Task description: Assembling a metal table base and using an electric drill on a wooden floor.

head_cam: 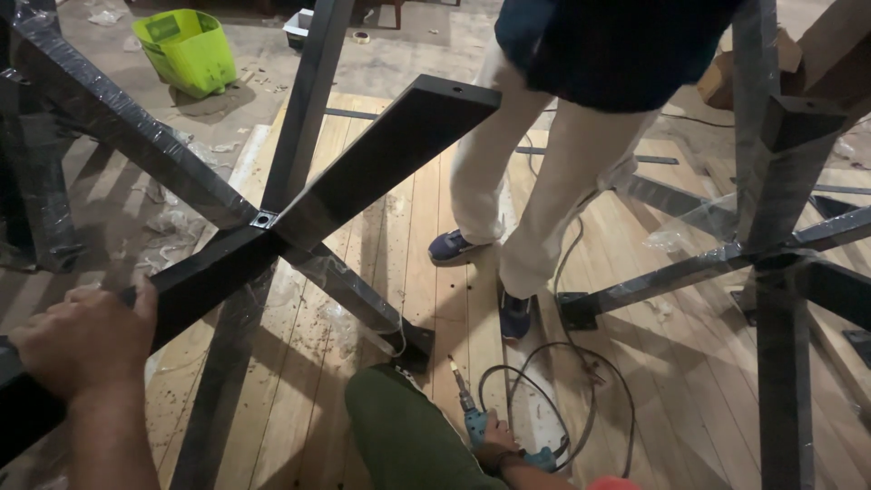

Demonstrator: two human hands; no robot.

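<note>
My left hand (86, 343) is closed around the lower end of a black metal beam (386, 150), part of an X-shaped frame that crosses at a joint (263, 220). Some of the frame's arms are wrapped in clear plastic film. My right hand (501, 446) grips a blue power drill (472, 419) low down near the bottom edge. The drill's bit points up and away, just above the wooden plank surface (435, 236). My knee in green trousers (399, 436) is between the two hands.
Another person in cream trousers and blue shoes (535, 191) stands on the planks just beyond the drill. The drill's cable (581, 381) loops beside their foot. A second black X frame (780, 245) stands at the right. A green bin (186, 50) sits at the back left.
</note>
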